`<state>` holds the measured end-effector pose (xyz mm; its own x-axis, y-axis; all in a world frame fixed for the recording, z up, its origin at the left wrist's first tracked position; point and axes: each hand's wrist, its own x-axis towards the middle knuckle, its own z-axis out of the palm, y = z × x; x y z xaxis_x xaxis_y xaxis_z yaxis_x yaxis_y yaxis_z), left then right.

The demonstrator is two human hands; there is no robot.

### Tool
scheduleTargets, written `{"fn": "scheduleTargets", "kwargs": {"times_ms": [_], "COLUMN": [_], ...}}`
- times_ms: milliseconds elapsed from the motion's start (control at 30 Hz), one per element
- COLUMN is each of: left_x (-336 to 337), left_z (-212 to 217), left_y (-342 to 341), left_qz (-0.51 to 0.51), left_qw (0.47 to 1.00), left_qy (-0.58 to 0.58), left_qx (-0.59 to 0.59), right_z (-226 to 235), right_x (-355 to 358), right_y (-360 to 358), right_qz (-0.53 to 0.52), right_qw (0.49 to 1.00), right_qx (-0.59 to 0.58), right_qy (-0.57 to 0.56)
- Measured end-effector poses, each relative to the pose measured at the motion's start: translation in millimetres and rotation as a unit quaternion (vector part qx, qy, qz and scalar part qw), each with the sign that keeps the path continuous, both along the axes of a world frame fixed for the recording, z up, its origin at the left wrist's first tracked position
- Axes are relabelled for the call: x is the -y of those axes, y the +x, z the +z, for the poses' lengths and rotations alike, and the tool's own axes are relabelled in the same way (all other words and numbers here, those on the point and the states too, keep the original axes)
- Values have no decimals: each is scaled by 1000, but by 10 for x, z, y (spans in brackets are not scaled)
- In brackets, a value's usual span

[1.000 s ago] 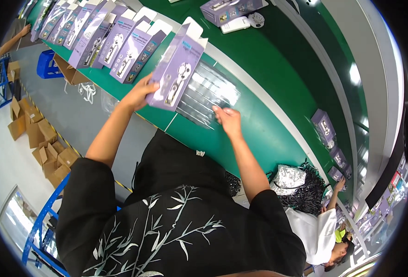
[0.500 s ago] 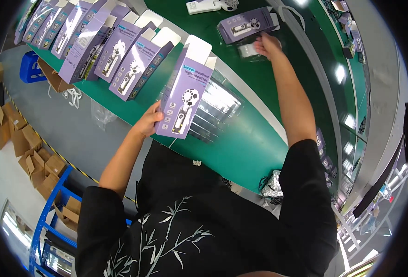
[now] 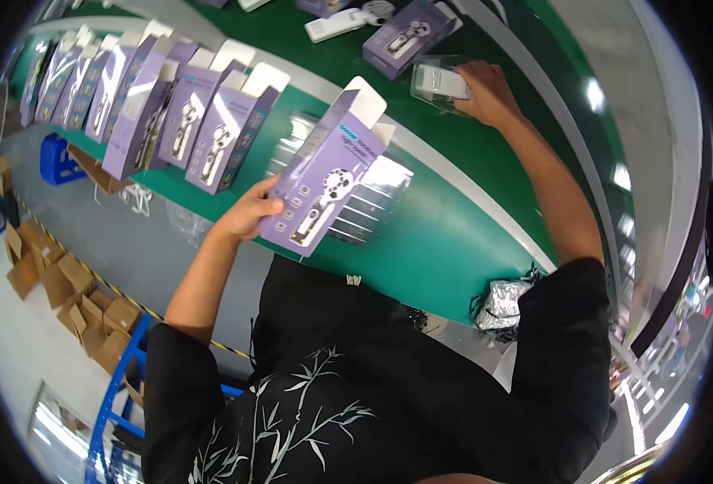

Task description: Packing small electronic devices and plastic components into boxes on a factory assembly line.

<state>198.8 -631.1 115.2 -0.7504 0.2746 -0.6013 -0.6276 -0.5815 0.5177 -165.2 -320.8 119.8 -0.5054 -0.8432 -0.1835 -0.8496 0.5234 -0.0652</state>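
Left hand (image 3: 247, 216) grips an open purple carton (image 3: 324, 189) at frame centre, top flap up. Right hand (image 3: 485, 90) at 1 o'clock clasps a clear plastic tray with a white insert (image 3: 439, 82) on the green bench (image 3: 453, 242). Row of open purple cartons (image 3: 146, 105) at 10 o'clock.

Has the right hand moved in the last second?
Yes. The right hand left the clear trays beside the held purple box and reached far across the green table onto a clear pack.
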Motion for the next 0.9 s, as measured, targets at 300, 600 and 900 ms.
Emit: {"fn": "scheduleTargets", "kwargs": {"times_ms": [300,600,900], "left_x": [-822,-1827,-1572], "left_z": [-137,-500,-280], "left_y": [-1285,-2750,-2687], "left_qz": [-252,-114,-63], "left_qw": [962,468,562], "left_qy": [97,-843,-789], "left_qx": [-31,-240,-240], "right_z": [507,-606,-591], "right_x": [-973,-4009,-1128], "right_y": [1002,669,2434], "right_qz": [37,-295,-401], "right_qw": [994,954,628], "right_qx": [95,-41,618], "right_qy": [-40,-28,-251]}}
